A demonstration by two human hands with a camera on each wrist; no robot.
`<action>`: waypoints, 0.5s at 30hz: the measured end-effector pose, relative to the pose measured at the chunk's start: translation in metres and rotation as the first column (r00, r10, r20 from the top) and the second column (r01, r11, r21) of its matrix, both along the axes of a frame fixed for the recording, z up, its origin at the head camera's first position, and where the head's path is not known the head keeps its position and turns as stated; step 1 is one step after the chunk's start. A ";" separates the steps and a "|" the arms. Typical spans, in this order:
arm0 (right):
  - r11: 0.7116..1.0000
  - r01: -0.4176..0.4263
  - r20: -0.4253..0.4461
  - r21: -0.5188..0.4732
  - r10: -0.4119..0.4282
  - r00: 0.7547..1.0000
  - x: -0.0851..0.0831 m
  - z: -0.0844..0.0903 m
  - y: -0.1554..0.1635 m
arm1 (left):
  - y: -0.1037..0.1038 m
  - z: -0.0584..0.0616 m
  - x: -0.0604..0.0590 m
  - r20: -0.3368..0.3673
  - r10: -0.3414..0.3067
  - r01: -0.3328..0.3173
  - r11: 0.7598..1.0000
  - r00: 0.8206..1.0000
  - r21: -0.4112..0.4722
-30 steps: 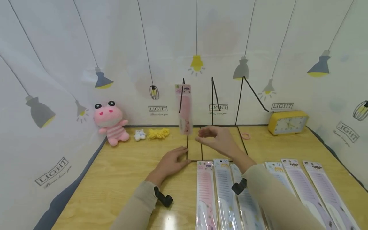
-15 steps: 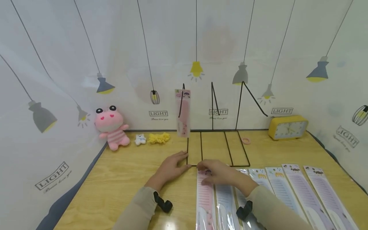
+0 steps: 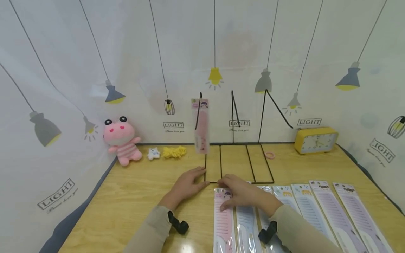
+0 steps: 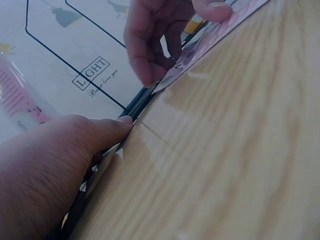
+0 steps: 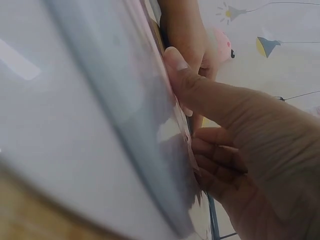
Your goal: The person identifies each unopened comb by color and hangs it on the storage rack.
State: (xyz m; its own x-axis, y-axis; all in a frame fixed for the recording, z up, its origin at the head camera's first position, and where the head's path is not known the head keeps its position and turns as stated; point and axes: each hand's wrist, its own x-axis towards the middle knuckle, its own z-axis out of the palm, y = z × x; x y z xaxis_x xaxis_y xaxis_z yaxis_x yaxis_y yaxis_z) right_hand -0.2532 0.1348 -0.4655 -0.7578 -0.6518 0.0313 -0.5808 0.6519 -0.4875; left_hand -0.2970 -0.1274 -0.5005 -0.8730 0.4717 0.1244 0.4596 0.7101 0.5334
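My right hand (image 3: 238,191) pinches the top end of a pink comb in a clear packet (image 3: 224,225), thumb on its face and fingers curled at the far edge. In the left wrist view the packet's top end (image 4: 182,65) sits at these fingertips. My left hand (image 3: 187,183) rests on the table, its fairly straight fingers and thumb touching the front left corner of a black wire rack (image 3: 239,182). Another packaged pink comb (image 3: 201,130) hangs from the rack's left hook.
Right of the held packet lie several packaged combs, blue (image 3: 308,200) and purple (image 3: 338,211). Along the back are a pink plush toy (image 3: 123,142), a small white bear figure (image 3: 153,153), yellow yarn (image 3: 174,151), a pink ring (image 3: 270,155) and a yellow clock (image 3: 316,140).
My right hand has come down from beside the hanging comb to the pink comb packet on the table and taken hold of its top end. The left hand stays at the rack's corner.
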 end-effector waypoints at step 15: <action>0.991 0.069 0.179 -0.117 -0.047 0.983 -0.009 -0.008 0.006 | 0.001 0.005 0.001 0.009 0.006 -0.006 1.000 1.000 -0.011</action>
State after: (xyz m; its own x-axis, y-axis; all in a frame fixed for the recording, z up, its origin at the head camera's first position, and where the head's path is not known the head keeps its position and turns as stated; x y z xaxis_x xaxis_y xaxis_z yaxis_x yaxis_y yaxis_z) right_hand -0.2617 0.1403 -0.4738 -0.7947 -0.6063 -0.0288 -0.4421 0.6107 -0.6569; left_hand -0.2959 -0.1269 -0.4955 -0.8771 0.4674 0.1110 0.4501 0.7187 0.5301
